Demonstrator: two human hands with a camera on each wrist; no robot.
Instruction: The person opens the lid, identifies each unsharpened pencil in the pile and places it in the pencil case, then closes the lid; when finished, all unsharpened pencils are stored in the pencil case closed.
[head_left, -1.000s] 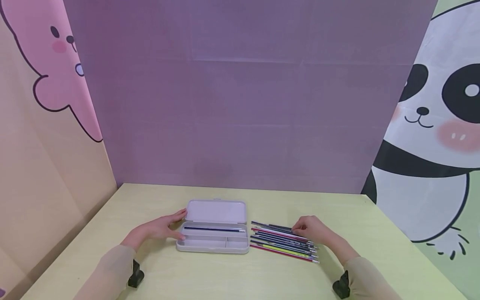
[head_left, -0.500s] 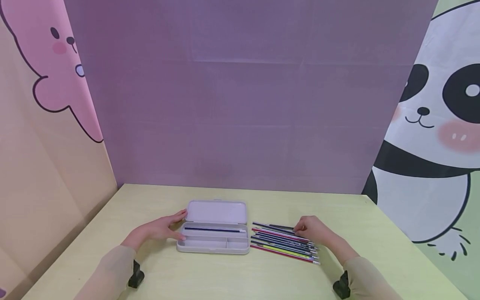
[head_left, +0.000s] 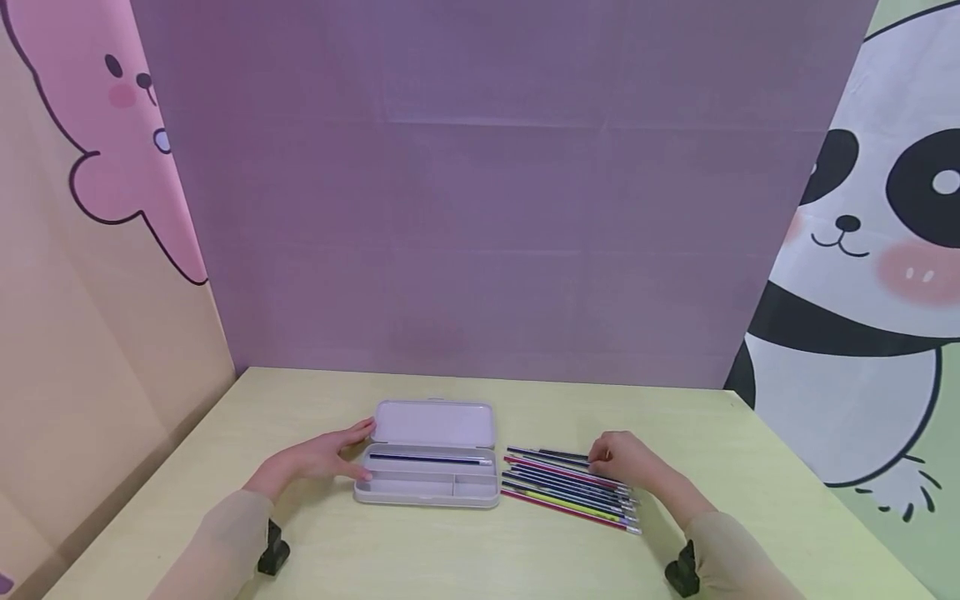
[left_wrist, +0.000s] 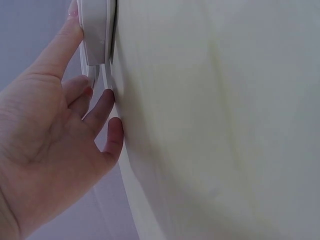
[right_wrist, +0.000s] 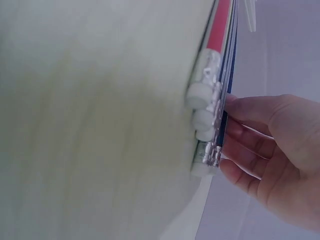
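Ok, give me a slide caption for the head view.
Left hand steadies an open pencil case while right hand touches loose pencils.

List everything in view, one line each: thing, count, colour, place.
pencil case: one, white-grey, lid open, middle of the table.
pencil in the case: one, dark blue, in the long rear compartment.
loose pencils: a row of roughly nine, red, yellow, dark and blue, white erasers, right of the case.
table: one, pale yellow-green.
backdrop: purple, behind the table; a pink bear panel on the left, a panda panel on the right.
left hand: fingers touching the case's left end.
right hand: fingers on the far pencils of the row.
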